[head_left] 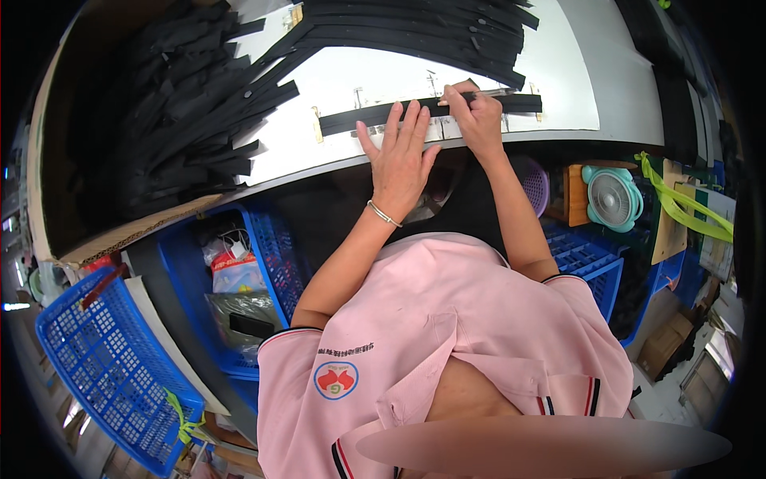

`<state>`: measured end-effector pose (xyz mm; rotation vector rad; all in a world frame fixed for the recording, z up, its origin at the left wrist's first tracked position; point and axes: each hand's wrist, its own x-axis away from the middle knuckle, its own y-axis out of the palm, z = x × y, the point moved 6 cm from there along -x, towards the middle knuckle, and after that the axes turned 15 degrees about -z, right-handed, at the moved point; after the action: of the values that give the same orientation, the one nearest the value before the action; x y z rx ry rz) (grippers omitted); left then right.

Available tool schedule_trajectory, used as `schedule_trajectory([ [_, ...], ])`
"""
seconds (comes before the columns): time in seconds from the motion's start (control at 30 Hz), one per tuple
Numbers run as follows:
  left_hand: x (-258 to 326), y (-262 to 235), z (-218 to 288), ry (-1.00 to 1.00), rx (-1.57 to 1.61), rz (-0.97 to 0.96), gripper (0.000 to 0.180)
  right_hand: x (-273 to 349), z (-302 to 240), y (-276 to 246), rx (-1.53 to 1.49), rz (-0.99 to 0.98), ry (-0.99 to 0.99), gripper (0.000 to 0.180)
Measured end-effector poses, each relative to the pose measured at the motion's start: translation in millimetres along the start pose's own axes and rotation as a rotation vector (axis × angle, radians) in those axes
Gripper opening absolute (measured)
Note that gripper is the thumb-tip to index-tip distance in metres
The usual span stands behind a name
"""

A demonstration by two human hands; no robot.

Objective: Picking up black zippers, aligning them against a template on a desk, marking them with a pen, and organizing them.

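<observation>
A long black strip [343,122] lies across the white work surface [558,80], close to its near edge. My left hand [399,156], with a bracelet at the wrist, rests flat on the strip, its fingers spread. Just right of it, my right hand [476,120] is closed in a pinch over the same strip. A small, thin tip shows at those fingers, but I cannot make out what they hold. Small dark marks are on the white surface along the strip. Beyond my hands lies a layered stack of black strips [415,36].
A large heap of black strips [159,120] fills a cardboard box [144,227] on the left. Below it stand a blue crate [191,295] with bags and a blue perforated basket [120,367]. At the right are a small turquoise fan [613,199] and another blue crate [586,259].
</observation>
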<state>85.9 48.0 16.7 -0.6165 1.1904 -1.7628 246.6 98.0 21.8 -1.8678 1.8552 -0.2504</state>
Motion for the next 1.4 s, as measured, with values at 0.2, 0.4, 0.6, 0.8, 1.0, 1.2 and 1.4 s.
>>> schedule_trajectory([
  [0.2, -0.4, 0.2, 0.1, 0.000, 0.002, 0.009, 0.062, -0.2, 5.9, 3.2, -0.028, -0.074, -0.024, 0.023],
  [0.4, -1.7, -0.3, 1.5, 0.014, 0.005, 0.005, 0.062, -0.2, -2.8, 1.6, 0.050, -0.075, -0.055, 0.023],
  [0.6, -0.7, 0.2, 0.7, 0.005, 0.000, -0.020, 0.062, 6.2, -1.5, -9.4, -0.169, -0.096, 0.007, 0.018],
  [0.8, -0.6, 2.3, 1.0, 0.026, -0.032, -0.016, 0.062, 16.5, 17.8, -88.2, -0.253, 0.197, 0.089, 0.020],
  [1.0, -4.7, 0.7, 10.8, -0.001, -0.014, -0.042, 0.063, 14.7, 53.9, -101.8, -0.209, 0.162, 0.141, 0.022],
  [1.2, -50.1, -0.2, 59.8, 0.235, 0.191, 0.041, 0.041, 13.1, 59.2, -98.8, -0.153, 0.133, 0.148, 0.022],
  [1.4, -96.3, 17.5, 76.7, 0.282, 0.234, 0.151, 0.013, 11.7, 58.9, -96.0, -0.114, 0.150, 0.081, 0.025],
])
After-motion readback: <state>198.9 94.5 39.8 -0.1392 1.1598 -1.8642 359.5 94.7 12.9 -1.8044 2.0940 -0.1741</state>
